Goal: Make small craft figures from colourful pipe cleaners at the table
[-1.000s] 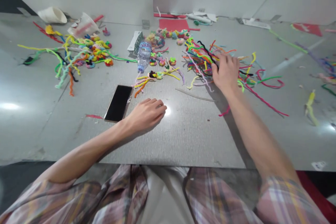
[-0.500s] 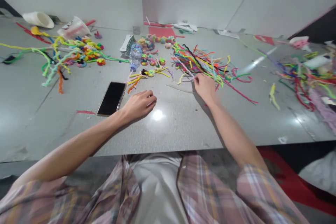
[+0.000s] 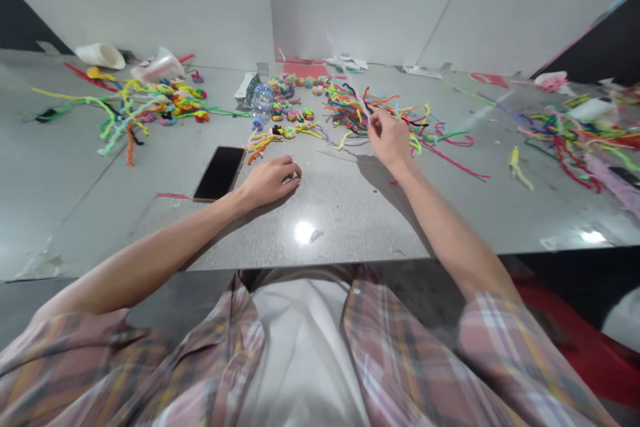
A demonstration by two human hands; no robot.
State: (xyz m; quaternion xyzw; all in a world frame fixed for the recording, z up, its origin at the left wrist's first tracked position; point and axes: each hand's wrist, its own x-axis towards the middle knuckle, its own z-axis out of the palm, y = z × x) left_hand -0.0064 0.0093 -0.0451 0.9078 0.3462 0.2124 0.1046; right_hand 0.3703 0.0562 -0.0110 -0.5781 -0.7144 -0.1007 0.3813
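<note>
Across the bench, as the head view shows it, the right hand has its grip pinched on a lilac strand, which rises from the fingertips toward 11 o'clock. Just beyond that hand, at 12, lies a tangled heap of fuzzy strands; a thin grey strand sits at 8. Toward 3 are a short yellow piece and, well apart, another multicoloured heap.

The left hand rests with its grip released, fingers loosely curled. At its 9 o'clock lies a dark phone. Toward 12, a clear bottle lies just beside a small carton; together with the knotted ornaments toward 1, they stand between this hand and a red sheet. Toward 10 spread twisted pieces, a clear cup and a tipped white cup.
</note>
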